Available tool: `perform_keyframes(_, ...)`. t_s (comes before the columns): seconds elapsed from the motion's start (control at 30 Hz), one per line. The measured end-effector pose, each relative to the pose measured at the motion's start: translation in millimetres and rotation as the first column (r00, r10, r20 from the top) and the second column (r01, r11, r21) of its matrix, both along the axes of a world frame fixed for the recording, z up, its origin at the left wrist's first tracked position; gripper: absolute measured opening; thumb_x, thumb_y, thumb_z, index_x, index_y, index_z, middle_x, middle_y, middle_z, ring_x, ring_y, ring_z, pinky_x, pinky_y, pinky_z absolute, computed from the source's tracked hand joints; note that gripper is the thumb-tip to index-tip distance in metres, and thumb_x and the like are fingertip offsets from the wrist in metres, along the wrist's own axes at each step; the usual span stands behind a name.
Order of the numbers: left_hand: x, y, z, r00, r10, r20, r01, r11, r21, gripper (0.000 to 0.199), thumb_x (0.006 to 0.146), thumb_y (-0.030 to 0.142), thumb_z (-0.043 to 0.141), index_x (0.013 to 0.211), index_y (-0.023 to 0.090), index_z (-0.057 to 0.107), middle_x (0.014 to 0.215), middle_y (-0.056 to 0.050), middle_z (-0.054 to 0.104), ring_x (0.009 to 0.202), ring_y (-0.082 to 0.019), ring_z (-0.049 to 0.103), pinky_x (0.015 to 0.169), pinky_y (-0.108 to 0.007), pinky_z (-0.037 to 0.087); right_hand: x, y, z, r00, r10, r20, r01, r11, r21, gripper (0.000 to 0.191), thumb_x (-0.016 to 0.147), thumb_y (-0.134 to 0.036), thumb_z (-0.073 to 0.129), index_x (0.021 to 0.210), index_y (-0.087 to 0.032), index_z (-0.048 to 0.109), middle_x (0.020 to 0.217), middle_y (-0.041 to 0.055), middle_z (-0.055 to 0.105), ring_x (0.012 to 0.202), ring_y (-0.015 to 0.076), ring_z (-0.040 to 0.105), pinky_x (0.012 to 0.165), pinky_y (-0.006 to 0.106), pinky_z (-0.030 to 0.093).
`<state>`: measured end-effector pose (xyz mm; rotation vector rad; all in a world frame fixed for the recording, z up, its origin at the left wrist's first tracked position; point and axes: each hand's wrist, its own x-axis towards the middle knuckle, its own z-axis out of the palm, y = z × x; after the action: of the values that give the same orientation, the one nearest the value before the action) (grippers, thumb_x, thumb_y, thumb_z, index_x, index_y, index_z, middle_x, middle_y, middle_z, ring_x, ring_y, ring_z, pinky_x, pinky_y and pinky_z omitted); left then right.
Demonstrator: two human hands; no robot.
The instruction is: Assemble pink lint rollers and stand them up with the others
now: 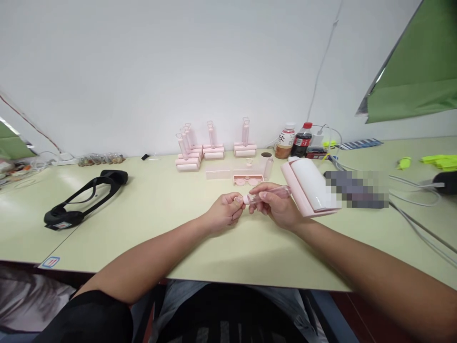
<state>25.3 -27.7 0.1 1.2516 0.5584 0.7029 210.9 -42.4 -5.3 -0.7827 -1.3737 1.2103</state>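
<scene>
A clear pink tube [279, 192] with a pale pink end is held between my hands, above the pale green table [143, 243]. The fingers of my right hand [280, 206] are wrapped round its body. My left hand [227, 209] pinches the pale end at the left. Just beyond them lies an open pink case [248, 180] with round pink shapes inside. A clear rectangular piece [218, 172] is left of it, and a clear cylinder with a dark top [267, 166] stands behind. Right of my right hand rests a pink case with a white roll [312, 183].
Several pink roller sets [213, 150] stand near the wall. Two drink bottles [284, 141] are at the back right, with cables and a blurred dark object [357, 189] further right. A black headset [85, 200] lies at the left.
</scene>
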Motion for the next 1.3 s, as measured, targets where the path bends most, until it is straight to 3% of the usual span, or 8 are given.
perform_keyframes(0.27, -6.1, 4.3, 5.1, 0.988, -0.155, -0.024, 0.152, 0.982, -0.116, 0.038, 0.082, 0.051, 0.063, 0.074, 0.017, 0.048, 0.041, 0.01, 0.036, 0.03, -0.003, 0.021, 0.034, -0.018, 0.016, 6.9, -1.3, 0.1, 0.994, 0.058, 0.095, -0.066, 0.994, 0.087, 0.02, 0.084, -0.034, 0.062, 0.092, -0.017, 0.068, 0.069, 0.0057, 0.072, 0.055, 0.0146, 0.06, 0.046, 0.025, 0.038)
perform_keyframes(0.67, -0.1, 2.1, -4.3, 0.998, -0.009, -0.065, 0.018, 0.991, 0.135, 0.048, 0.079, 0.064, 0.06, 0.074, 0.018, 0.048, 0.041, 0.011, 0.035, 0.033, -0.004, 0.021, 0.036, -0.019, 0.019, 7.6, -2.2, 4.7, 0.99, 0.058, 0.129, -0.071, 0.992, 0.107, 0.016, 0.083, -0.029, 0.06, 0.091, -0.018, 0.069, 0.069, 0.0039, 0.071, 0.058, 0.0139, 0.06, 0.05, 0.025, 0.038)
perform_keyframes(1.0, 1.4, 2.5, -4.9, 0.999, -0.04, 0.011, 0.039, 0.992, 0.119, 0.043, 0.082, 0.058, 0.06, 0.074, 0.017, 0.049, 0.039, 0.009, 0.04, 0.032, -0.004, 0.026, 0.038, -0.02, 0.021, -3.0, -1.8, 0.7, 0.988, 0.047, 0.15, -0.06, 0.995, 0.082, 0.027, 0.081, -0.04, 0.066, 0.096, -0.018, 0.063, 0.068, 0.0024, 0.067, 0.06, 0.0154, 0.06, 0.052, 0.026, 0.042)
perform_keyframes(1.13, 6.2, 0.0, -8.5, 0.996, -0.064, 0.062, 0.058, 0.993, 0.1, 0.04, 0.084, 0.057, 0.059, 0.082, 0.017, 0.054, 0.038, 0.007, 0.043, 0.037, -0.007, 0.036, 0.042, -0.02, 0.027, -10.8, -2.7, -3.2, 0.967, 0.035, 0.252, -0.062, 0.993, 0.102, 0.029, 0.082, -0.044, 0.067, 0.095, -0.018, 0.062, 0.066, 0.0005, 0.063, 0.059, 0.0133, 0.056, 0.055, 0.026, 0.043)
perform_keyframes(1.23, 6.9, 0.4, -10.6, 0.996, -0.053, 0.071, 0.044, 0.991, 0.123, 0.042, 0.084, 0.058, 0.059, 0.082, 0.017, 0.055, 0.039, 0.005, 0.045, 0.047, -0.011, 0.049, 0.046, -0.021, 0.031, -10.6, -1.8, -4.8, 0.973, 0.052, 0.223, -0.074, 0.993, 0.091, 0.034, 0.083, -0.048, 0.065, 0.097, -0.018, 0.063, 0.066, 0.0007, 0.063, 0.056, 0.0129, 0.055, 0.053, 0.027, 0.043)
perform_keyframes(1.3, 6.4, 1.4, -11.5, 0.997, -0.048, 0.059, 0.04, 0.99, 0.133, 0.042, 0.084, 0.059, 0.057, 0.079, 0.017, 0.053, 0.041, 0.005, 0.046, 0.044, -0.01, 0.047, 0.046, -0.022, 0.031, -8.3, -0.5, -4.3, 0.983, 0.051, 0.177, -0.067, 0.994, 0.09, 0.037, 0.082, -0.051, 0.064, 0.099, -0.018, 0.062, 0.063, -0.0008, 0.06, 0.053, 0.0127, 0.054, 0.05, 0.026, 0.042)
